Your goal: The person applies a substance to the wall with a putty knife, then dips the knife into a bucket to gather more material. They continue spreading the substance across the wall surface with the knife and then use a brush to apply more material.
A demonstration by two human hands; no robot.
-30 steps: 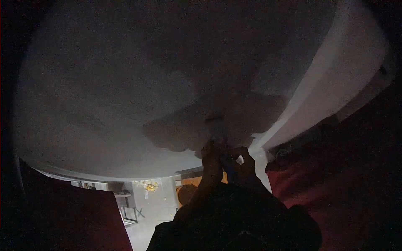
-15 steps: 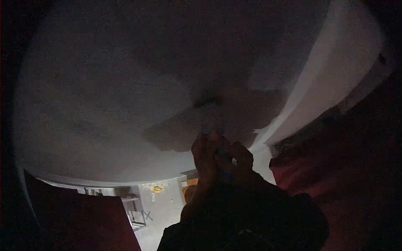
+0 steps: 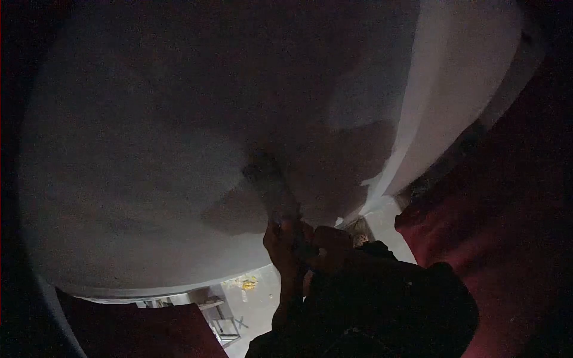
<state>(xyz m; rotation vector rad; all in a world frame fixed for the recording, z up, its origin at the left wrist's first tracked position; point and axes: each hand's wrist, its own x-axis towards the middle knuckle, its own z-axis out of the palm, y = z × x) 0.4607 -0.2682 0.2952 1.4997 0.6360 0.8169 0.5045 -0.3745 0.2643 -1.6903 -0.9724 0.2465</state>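
Observation:
My left hand (image 3: 282, 243) and my right hand (image 3: 332, 243) are close together, low in the middle of the dim view. Both look closed around the lower end of a dark brush-like tool (image 3: 274, 188). Its far end slants up and left, over a darker patch (image 3: 337, 158) on a broad pale surface (image 3: 119, 221). Poor light hides the exact kind of tool and whether its tip touches the surface. A dark sleeve (image 3: 388, 286) covers my right arm.
Dark red cloth (image 3: 507, 238) fills the right side, and another dark red piece (image 3: 137, 328) lies at lower left. A lighter band (image 3: 412, 119) runs along the surface's right side. Beyond its lower edge are a metal-framed stand (image 3: 224, 322) and a yellow patch (image 3: 248, 282).
Both hands have shifted slightly left and lower in the view. More of the tool shows, now slanting up-left. The camera's view has turned a little, and the orange-brown object below is out of sight.

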